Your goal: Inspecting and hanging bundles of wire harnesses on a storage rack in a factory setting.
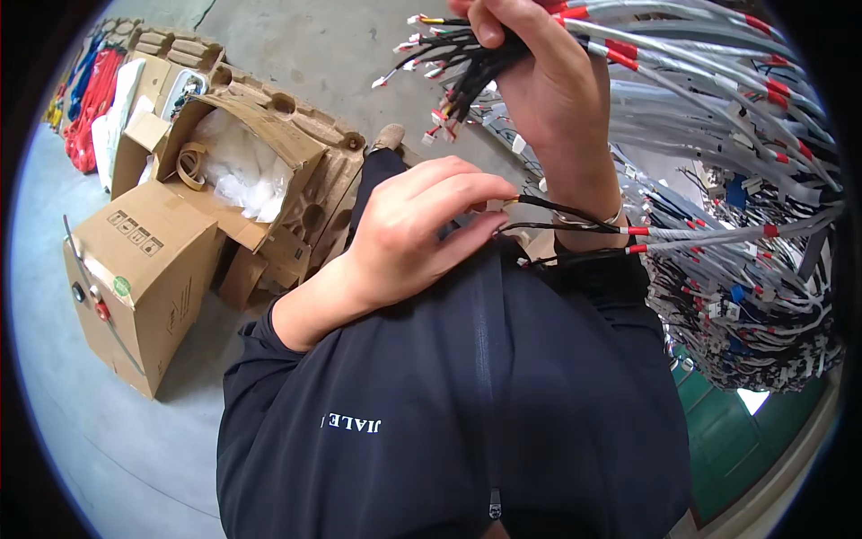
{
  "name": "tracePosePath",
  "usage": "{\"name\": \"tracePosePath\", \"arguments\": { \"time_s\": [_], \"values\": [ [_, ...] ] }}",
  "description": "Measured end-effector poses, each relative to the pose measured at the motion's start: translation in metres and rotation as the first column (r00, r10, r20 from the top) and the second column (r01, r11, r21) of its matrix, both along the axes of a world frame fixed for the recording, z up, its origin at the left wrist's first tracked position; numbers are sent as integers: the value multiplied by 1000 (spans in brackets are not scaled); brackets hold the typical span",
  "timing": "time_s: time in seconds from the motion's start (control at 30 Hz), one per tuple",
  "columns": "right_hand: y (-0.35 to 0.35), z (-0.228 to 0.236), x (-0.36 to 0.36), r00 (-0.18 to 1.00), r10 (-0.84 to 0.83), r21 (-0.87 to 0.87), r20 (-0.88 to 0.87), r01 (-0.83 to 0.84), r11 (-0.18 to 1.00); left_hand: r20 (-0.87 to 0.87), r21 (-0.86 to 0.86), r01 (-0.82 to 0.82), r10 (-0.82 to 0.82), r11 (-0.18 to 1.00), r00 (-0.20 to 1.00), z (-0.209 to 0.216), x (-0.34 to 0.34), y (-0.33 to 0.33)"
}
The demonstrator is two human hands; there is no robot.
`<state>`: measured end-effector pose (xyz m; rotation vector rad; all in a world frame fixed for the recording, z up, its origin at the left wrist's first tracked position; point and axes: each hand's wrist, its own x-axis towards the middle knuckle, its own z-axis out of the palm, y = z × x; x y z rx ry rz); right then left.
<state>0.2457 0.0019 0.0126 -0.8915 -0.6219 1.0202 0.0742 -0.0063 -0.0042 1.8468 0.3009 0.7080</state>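
My left hand (409, 229) is in front of my dark jacket, its thumb and forefinger closed around the end of a thin black wire lead (566, 213). That lead runs right into a grey-white sleeved cable (718, 234) with red bands. A second lead end lies at the thumb tip, and another loose lead (575, 259) hangs just below. Higher up, my right hand (557, 90) is wrapped round a thick bundle of black wire leads (480, 76). Small white and red connectors (440, 121) fan out from the bundle's left end. The fingers partly hide the bundle.
Many sleeved cables with red bands (709, 67) stretch along the right, above a dense mass of hanging wire ends (754, 314). At left stand a closed cardboard box (144, 278) and an open carton (287, 153) with clear plastic bags. Moulded brown pallets (337, 135) lie behind.
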Motion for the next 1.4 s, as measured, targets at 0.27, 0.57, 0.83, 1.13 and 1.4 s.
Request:
{"name": "tracePosePath", "arguments": {
  "time_s": [0.27, 0.57, 0.83, 1.13, 1.4],
  "values": [
    [-10, -17, 22, 933, 319, 158, 169, -345, 925, 36, -645, -170, 252, 745, 967, 27, -5, 29],
    [-21, 2, 13, 841, 289, 134, 457, -387, 912, 77, -875, -46, 233, 481, 969, 28, -1, 47],
    [-33, 4, -3, 973, 208, 38, 96, -212, 977, 310, -773, 122, 202, 623, 929, 21, -14, 40],
    [-27, 6, -13, 961, 272, 156, 47, -276, 948, 340, -645, 13, 272, 764, 901, 23, -23, 41],
    [-26, 3, -11, 948, 318, 208, 30, -317, 925, 277, 23, -227, 212, 974, 937, 28, -23, 62]
  ]
}}
